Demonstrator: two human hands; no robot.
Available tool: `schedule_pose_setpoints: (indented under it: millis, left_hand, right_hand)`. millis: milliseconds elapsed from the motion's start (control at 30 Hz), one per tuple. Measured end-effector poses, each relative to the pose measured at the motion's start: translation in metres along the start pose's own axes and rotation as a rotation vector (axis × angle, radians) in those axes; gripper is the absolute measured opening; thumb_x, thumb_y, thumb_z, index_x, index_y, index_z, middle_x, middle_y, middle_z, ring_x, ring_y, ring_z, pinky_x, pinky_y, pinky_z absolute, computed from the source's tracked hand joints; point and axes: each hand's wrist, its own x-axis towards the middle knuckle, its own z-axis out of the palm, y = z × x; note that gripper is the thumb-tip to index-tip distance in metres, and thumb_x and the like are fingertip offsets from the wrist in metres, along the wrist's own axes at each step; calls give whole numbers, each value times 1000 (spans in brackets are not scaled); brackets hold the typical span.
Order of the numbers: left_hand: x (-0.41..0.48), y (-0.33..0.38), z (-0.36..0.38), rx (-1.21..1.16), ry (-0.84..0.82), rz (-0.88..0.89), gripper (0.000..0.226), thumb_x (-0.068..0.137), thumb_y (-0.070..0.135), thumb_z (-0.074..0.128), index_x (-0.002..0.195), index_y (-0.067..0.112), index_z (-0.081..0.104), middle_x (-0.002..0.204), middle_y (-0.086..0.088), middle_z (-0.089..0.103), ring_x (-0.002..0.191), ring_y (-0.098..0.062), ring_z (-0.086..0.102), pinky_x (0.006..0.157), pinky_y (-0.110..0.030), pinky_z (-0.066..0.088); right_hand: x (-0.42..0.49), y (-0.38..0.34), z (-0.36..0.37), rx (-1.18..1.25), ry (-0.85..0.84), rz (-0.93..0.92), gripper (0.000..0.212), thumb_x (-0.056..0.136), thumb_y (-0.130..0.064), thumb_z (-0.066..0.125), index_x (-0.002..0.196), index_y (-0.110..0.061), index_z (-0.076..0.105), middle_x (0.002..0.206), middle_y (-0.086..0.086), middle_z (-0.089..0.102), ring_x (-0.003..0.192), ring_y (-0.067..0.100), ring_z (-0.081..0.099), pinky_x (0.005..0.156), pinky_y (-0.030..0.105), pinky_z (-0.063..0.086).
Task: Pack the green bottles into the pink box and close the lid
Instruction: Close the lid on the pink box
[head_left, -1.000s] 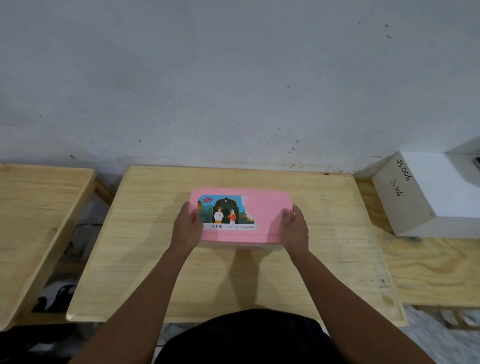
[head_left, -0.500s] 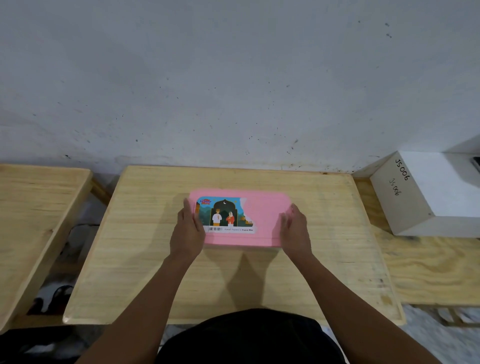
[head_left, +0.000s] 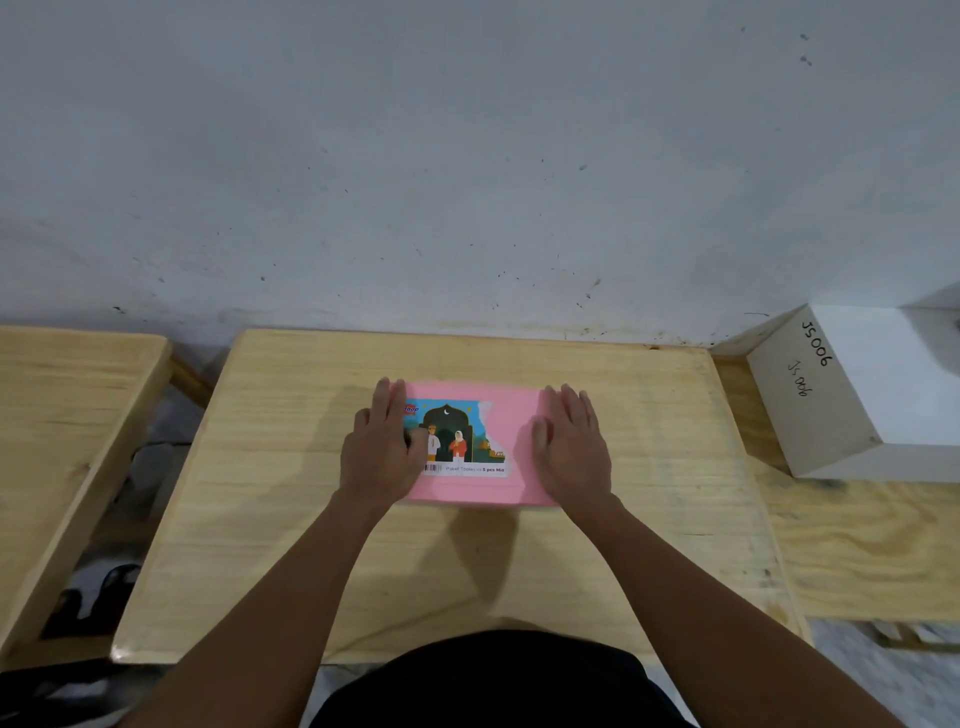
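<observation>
The pink box lay flat on the middle wooden table, lid closed and facing up, roughly midway across the tabletop and nearer the far edge than the near one. Both hands rested palm-down on the lid with fingers extended and held close together, pointing away from the person; neither hand was curled around or pinching anything. The left hand covered the left end of the lid, its fingertips reaching the far left corner and its thumb overlapping the left edge of the printed label. The right hand covered the right end of the lid, its fingertips near the far right corner and its thumb lying on bare pink plastic just right of the label. Between the two hands, the label showed two illustrated figures under a dark arch, with a barcode strip along its near edge. The near edge of the box was visible between the wrists. The green bottles could not be seen; whether they were inside the box could not be told. Left of the left hand, well apart, stood a second wooden table. Right of the right hand, well apart, a white box with handwritten marking rested on a plywood surface.
</observation>
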Motion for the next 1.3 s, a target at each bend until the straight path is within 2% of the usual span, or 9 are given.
schedule_pose_setpoints:
  millis: [167, 300, 400, 567, 667, 767, 833, 967, 1300]
  left_hand:
    - [4, -1, 5, 73, 42, 27, 73, 79, 52, 27, 143, 18, 27, 150, -5, 28, 97, -33, 52, 65, -41, 55]
    - [3, 0, 5, 27, 39, 15, 70, 81, 52, 36, 143, 21, 25, 150, -2, 25, 99, -30, 51, 63, -41, 55]
    - [3, 0, 4, -30, 47, -2, 66, 85, 43, 50, 143, 23, 26, 152, 1, 24, 104, -29, 51, 68, -41, 55]
    - [1, 1, 4, -179, 127, -81, 51, 91, 32, 50, 140, 22, 40, 153, 3, 32, 116, -22, 54, 81, -37, 51]
    - [-3, 5, 0, -255, 204, -160, 42, 93, 31, 46, 134, 21, 43, 138, 3, 47, 105, -25, 60, 75, -35, 48]
    - [-2, 1, 2, -370, 180, -394, 35, 93, 36, 44, 124, 24, 50, 105, 2, 62, 90, -26, 60, 75, -35, 45]
    - [0, -4, 3, -533, 133, -554, 36, 89, 42, 43, 107, 18, 62, 97, -5, 67, 92, -31, 61, 77, -37, 47]
    - [4, -10, 5, -609, 104, -508, 36, 93, 36, 45, 80, 8, 63, 81, -11, 64, 82, -33, 59, 69, -33, 40]
    - [73, 12, -5, -683, 41, -522, 35, 90, 35, 47, 78, 6, 62, 79, -9, 64, 74, -29, 57, 62, -32, 42]
  right_hand:
    - [-2, -1, -1, 56, -10, 2, 51, 101, -32, 32, 150, -16, 31, 157, 9, 27, 149, 27, 13, 118, 44, 26]
    - [-6, -4, -2, 56, 33, 1, 49, 101, -32, 35, 147, -16, 35, 156, 9, 30, 148, 27, 17, 113, 46, 35]
    - [-6, -5, -2, 45, 40, 15, 49, 100, -34, 36, 146, -18, 36, 157, 7, 30, 148, 25, 17, 110, 42, 36]
    - [-7, -6, -3, 179, 76, 60, 50, 99, -33, 42, 146, -16, 39, 156, 4, 32, 146, 22, 25, 109, 40, 37]
    - [-7, -8, -9, 325, 124, 159, 51, 98, -33, 44, 146, -16, 37, 151, 2, 37, 134, 19, 43, 99, 38, 46]
    - [-8, 0, -13, 546, 52, 345, 56, 96, -37, 52, 146, -19, 35, 145, 0, 46, 127, 19, 49, 96, 31, 40]
    - [-7, 10, -11, 670, -19, 460, 50, 91, -44, 55, 133, -20, 49, 125, 1, 62, 114, 24, 59, 86, 33, 48]
    - [-4, 15, -9, 706, -19, 458, 26, 89, -40, 55, 99, -17, 63, 90, -4, 65, 85, 20, 60, 68, 29, 44]
    - [66, 14, -22, 724, 0, 484, 24, 76, -43, 49, 81, -21, 54, 75, -9, 50, 72, 17, 46, 69, 29, 40]
